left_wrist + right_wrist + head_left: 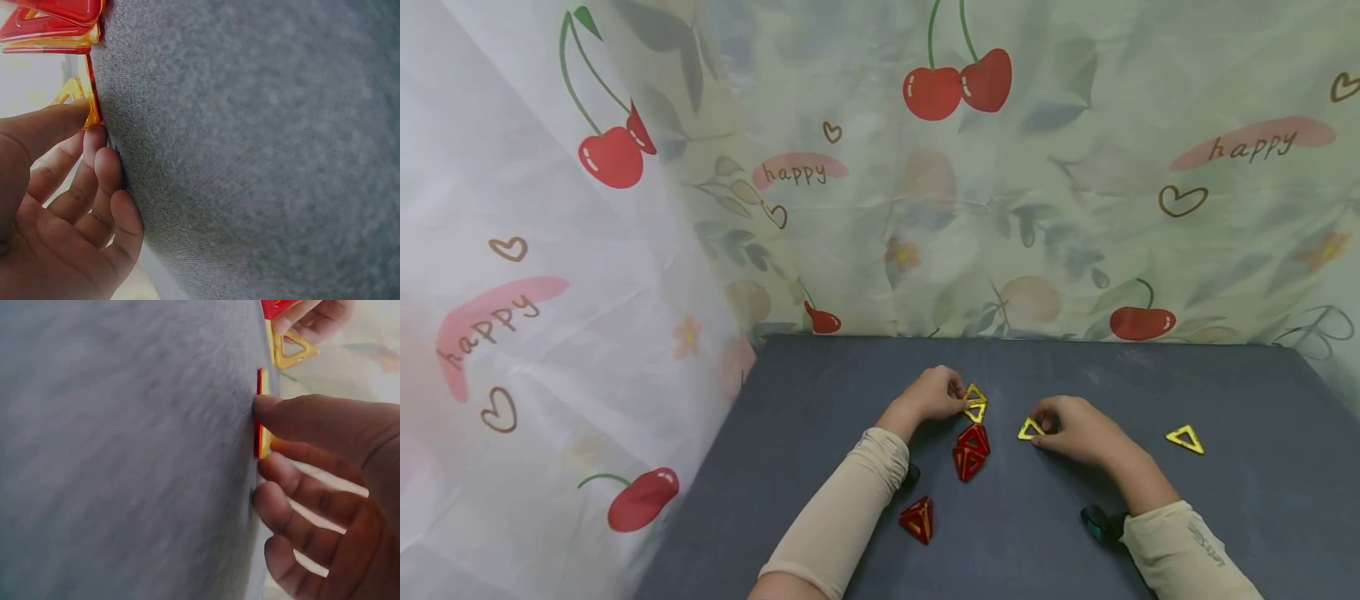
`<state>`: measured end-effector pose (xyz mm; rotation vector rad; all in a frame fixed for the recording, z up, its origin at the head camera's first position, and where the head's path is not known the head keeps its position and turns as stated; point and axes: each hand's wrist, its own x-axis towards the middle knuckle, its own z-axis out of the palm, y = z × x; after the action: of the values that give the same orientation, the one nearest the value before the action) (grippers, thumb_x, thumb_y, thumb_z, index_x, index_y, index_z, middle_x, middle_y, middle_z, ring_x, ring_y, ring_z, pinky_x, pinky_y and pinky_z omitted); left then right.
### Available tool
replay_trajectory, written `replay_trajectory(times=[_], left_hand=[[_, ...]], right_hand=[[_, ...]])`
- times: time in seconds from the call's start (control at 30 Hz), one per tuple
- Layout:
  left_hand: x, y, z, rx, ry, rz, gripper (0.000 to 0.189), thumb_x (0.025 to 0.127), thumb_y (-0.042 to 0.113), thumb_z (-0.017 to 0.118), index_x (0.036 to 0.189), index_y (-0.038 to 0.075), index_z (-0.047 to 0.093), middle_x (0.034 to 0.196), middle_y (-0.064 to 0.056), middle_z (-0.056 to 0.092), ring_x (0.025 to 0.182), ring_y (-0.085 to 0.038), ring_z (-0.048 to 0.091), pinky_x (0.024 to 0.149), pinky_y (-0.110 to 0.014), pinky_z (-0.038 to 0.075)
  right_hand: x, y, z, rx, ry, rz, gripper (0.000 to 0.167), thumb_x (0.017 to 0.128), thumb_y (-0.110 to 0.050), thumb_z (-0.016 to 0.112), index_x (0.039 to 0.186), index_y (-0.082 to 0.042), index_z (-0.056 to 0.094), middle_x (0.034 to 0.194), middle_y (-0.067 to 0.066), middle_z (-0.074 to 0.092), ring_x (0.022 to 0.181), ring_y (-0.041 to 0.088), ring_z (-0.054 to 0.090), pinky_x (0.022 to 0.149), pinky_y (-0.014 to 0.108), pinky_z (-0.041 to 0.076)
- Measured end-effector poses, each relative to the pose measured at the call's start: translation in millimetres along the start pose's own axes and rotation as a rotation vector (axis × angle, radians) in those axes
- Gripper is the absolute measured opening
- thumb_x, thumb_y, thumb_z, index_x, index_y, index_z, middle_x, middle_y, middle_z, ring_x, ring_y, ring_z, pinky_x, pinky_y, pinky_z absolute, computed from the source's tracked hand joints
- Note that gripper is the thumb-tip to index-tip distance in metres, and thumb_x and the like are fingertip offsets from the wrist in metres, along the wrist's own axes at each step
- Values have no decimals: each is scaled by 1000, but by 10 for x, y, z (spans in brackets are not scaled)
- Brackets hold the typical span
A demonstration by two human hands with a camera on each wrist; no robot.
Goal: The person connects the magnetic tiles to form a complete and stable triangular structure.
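Observation:
My left hand (pixel 936 393) pinches a yellow triangular tile (pixel 976 403) between thumb and fingertips. In the left wrist view, one yellow frame (pixel 74 86) rises off the table, meeting a flat one (pixel 94 106) under the thumb. Right beside these, towards me, red tiles stand joined as a small faceted shape (pixel 972 450). My right hand (pixel 1075 429) holds another yellow triangular tile (pixel 1027 437), thumb on one edge and fingers on the other. In the right wrist view this tile (pixel 265 442) shows edge-on, low over the tabletop, with a red side and a yellow side.
A separate red pyramid of tiles (pixel 917 519) sits nearer to me, by the left forearm. One loose yellow triangular tile (pixel 1185 447) lies to the right of my right hand. Behind the dark grey table (pixel 820 375) hangs a cherry-printed cloth (pixel 865 275).

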<state>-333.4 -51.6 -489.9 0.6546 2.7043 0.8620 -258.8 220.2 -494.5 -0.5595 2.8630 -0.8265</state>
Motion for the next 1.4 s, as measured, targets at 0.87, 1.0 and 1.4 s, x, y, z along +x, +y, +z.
replay_trajectory(times=[0.87, 1.0, 1.4], left_hand=[[-5, 16, 0, 1, -13, -34, 10, 99, 22, 77, 98, 13, 74, 89, 1, 70, 72, -11, 61, 66, -25, 49], [-2, 6, 1, -1, -10, -35, 10, 99, 22, 77, 97, 13, 74, 89, 1, 69, 72, -11, 61, 66, -25, 48], [-15, 15, -6, -5, -12, -34, 11, 99, 23, 76, 95, 13, 72, 86, 1, 68, 71, -11, 60, 65, -25, 47]], right_hand=[[389, -213, 154, 18, -28, 38, 23, 90, -19, 86, 108, -7, 79, 96, 4, 69, 85, 15, 61, 78, 41, 53], [422, -241, 181, 15, -17, 26, 23, 90, -20, 86, 108, -7, 78, 95, 4, 67, 83, 16, 58, 76, 40, 49], [481, -311, 212, 0, -18, 54, 21, 92, -24, 85, 104, -10, 77, 91, 3, 63, 80, 17, 54, 74, 38, 44]])
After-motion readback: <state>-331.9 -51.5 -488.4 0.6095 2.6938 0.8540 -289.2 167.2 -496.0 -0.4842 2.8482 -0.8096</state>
